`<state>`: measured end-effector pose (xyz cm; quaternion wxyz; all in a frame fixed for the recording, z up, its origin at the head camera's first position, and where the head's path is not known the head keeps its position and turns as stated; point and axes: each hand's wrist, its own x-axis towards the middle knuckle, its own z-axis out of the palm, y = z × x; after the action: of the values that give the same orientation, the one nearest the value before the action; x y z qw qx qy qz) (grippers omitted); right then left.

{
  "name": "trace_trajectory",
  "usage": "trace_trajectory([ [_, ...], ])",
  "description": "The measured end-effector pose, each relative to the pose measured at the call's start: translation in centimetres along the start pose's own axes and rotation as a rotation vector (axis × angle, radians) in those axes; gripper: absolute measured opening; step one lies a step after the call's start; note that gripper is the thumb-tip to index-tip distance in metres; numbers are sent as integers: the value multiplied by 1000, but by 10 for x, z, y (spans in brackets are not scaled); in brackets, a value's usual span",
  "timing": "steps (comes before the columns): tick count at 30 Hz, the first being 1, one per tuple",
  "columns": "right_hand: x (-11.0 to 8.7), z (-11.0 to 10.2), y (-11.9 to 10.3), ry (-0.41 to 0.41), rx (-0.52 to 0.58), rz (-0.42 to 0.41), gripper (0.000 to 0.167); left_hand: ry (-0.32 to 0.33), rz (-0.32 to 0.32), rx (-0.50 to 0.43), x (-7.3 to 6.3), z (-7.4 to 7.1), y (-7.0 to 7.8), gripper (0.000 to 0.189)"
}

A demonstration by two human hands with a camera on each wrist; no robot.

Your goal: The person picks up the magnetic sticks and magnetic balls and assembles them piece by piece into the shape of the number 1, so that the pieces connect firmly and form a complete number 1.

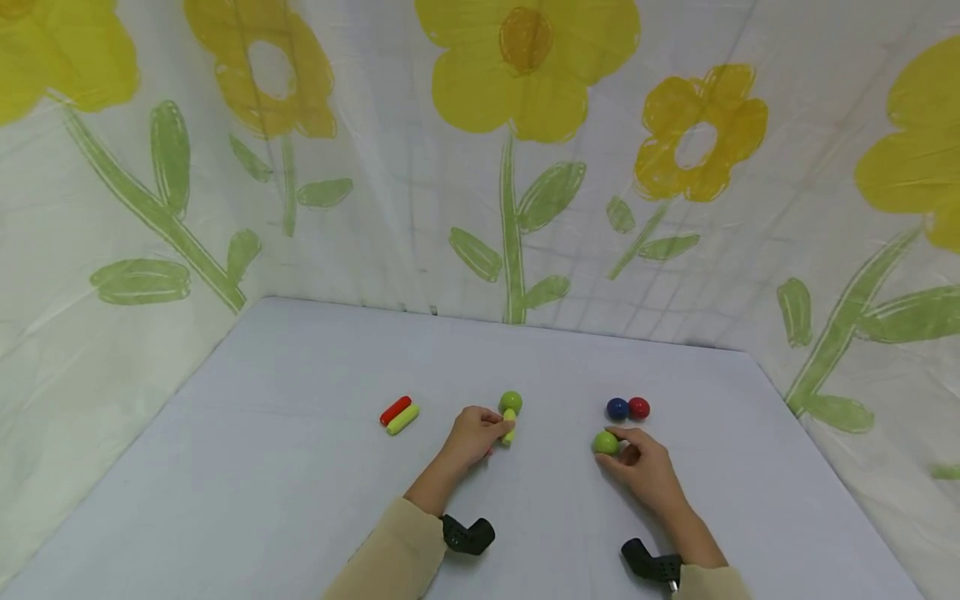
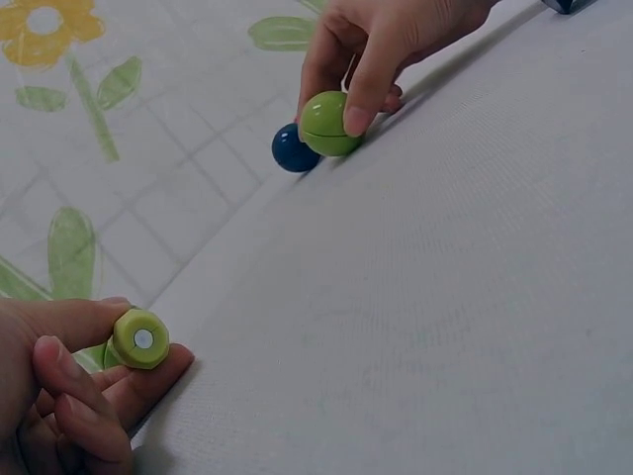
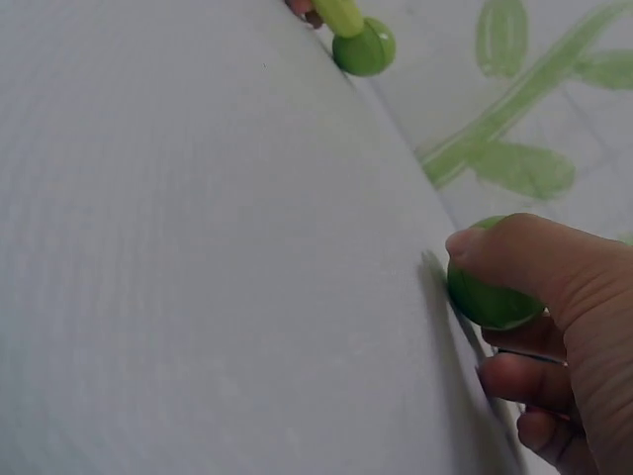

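Note:
My left hand (image 1: 472, 435) pinches a short yellow-green rod (image 1: 509, 432) between thumb and finger. A pale round spot marks the rod's near end, seen in the left wrist view on the yellow-green rod (image 2: 140, 339). At its far end sits a green ball (image 1: 511, 402), touching the rod; the right wrist view also shows this green ball (image 3: 364, 47). Farther right, my right hand (image 1: 649, 473) holds a second green ball (image 1: 606, 443) between thumb and fingers, low over the table. Just beyond it are a blue ball (image 1: 617, 408) and a red ball (image 1: 639, 407), side by side.
A red rod (image 1: 395, 411) and another yellow-green rod (image 1: 403, 419) lie side by side, left of my left hand. The white table (image 1: 300, 483) ends at a flower-printed curtain (image 1: 390, 250). Black wrist devices (image 1: 469, 536) extend below both hands.

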<state>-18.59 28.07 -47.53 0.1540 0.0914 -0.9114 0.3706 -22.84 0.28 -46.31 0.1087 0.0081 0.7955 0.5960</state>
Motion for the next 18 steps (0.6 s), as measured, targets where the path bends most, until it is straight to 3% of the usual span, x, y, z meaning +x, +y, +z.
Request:
trace_trajectory([
  [9,1,8,-14,-75,22,36,40,-1,-2,-10,1,0,-1,29],
  [18,0,14,-19,-68,48,16,35,-3,10,2,1,1,0,28],
])
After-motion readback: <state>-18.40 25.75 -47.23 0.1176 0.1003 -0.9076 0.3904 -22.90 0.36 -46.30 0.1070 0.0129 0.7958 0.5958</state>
